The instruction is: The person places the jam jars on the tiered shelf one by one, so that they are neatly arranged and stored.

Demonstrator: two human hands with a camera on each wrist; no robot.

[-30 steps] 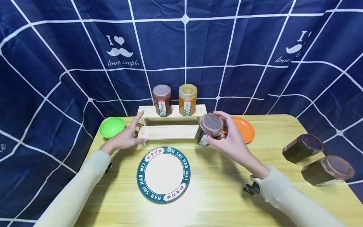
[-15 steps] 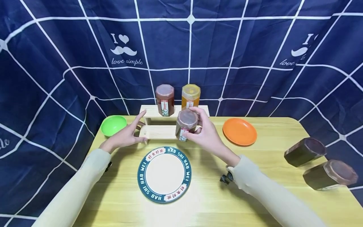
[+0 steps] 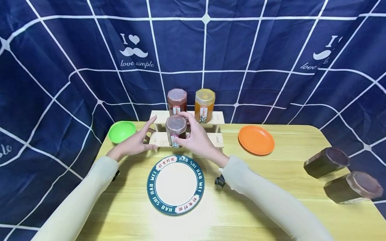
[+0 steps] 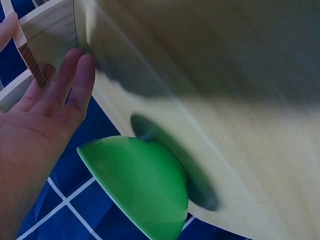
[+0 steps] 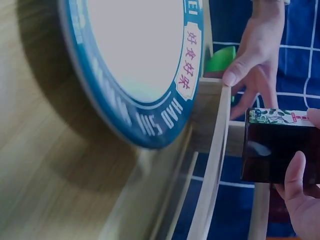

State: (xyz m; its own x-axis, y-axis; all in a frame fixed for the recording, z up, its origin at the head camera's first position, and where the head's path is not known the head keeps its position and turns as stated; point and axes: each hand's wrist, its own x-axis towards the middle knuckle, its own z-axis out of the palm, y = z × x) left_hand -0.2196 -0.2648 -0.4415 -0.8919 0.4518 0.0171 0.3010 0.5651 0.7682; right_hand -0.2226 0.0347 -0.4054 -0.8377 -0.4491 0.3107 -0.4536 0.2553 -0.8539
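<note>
My right hand [image 3: 186, 131] grips a dark brown hexagonal jar [image 3: 175, 129] upright over the left part of the wooden rack's lower step [image 3: 217, 140]. In the right wrist view the jar [image 5: 280, 150] hangs a little off the step [image 5: 215, 165], with my fingers [image 5: 300, 200] curled round it. My left hand [image 3: 144, 138] rests with straight fingers against the rack's left end, and in the left wrist view its fingers [image 4: 65, 85] touch the wood [image 4: 50, 30]. A dark red jar [image 3: 177, 99] and an amber jar [image 3: 204, 104] stand on the upper step [image 3: 219, 117].
A white plate with a teal rim [image 3: 175, 183] lies in front of the rack. A green bowl [image 3: 121, 131] sits at the table's left edge and an orange plate [image 3: 256, 139] to the right. Two dark jars [image 3: 326, 162] [image 3: 352, 186] lie on their sides at the far right.
My right hand has carried the dark jar leftward from near the orange plate to the left part of the lower step. The left hand stays at the rack's end.
</note>
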